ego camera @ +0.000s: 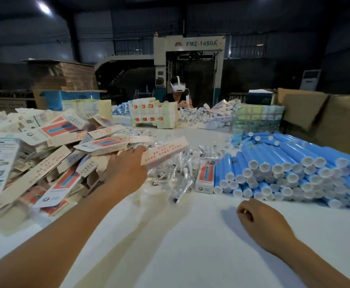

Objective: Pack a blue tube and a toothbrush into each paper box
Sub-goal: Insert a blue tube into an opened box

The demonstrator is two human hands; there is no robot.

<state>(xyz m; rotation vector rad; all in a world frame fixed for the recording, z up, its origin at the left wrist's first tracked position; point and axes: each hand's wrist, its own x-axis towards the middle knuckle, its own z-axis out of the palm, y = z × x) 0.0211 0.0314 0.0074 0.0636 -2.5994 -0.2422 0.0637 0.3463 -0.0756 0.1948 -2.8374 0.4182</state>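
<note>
Left hand [126,171]: reaches forward over the near edge of the box heap and grips the near end of a flat paper box [165,152]; the fingers are hidden under it, so the exact hold is unclear.
Held box: long, pale, with red print, tilted up and away to the right, above the toothbrushes.
Right hand [261,221]: rests on the white table [190,235], fingers loosely curled, holding nothing.
Blue tubes [290,169]: stacked in a pile with white caps facing the person, just beyond the right hand, apart from it.
Toothbrushes [180,173]: in clear wrappers, scattered between the left hand and the tubes.
Box heap [35,150]: loose flat boxes piled left of the left hand.
Standing box [205,179]: one small one, just beside the tubes' left edge.
Far side: another person [178,94] seated behind more boxes.
</note>
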